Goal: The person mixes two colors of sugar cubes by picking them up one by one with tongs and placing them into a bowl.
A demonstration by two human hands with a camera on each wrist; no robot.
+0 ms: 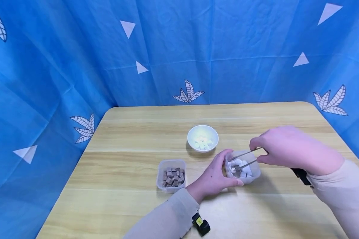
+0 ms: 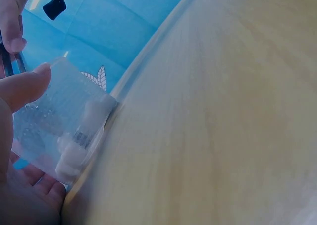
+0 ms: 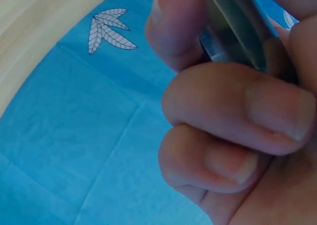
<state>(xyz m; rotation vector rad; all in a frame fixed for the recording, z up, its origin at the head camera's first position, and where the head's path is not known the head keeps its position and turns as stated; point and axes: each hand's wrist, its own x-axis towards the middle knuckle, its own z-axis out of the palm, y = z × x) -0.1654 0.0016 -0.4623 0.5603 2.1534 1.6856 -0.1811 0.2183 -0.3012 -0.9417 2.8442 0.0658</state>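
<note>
My left hand (image 1: pixel 215 176) grips the side of a small clear plastic tub (image 1: pixel 251 176) that holds white cubes (image 1: pixel 245 170). In the left wrist view the tub (image 2: pixel 54 126) leans against my palm, thumb (image 2: pixel 22 88) on its rim. My right hand (image 1: pixel 287 149) pinches metal tweezers (image 1: pixel 245 158), whose tips reach down into the tub among the white cubes. The right wrist view shows only my curled fingers (image 3: pixel 233 106) round the tweezers (image 3: pixel 233 27).
A second clear tub (image 1: pixel 171 175) with brown cubes stands left of my left hand. A white bowl (image 1: pixel 202 138) with pale cubes sits farther back on the wooden table (image 1: pixel 125 132). Blue patterned cloth (image 1: pixel 179 49) walls in the table on three sides.
</note>
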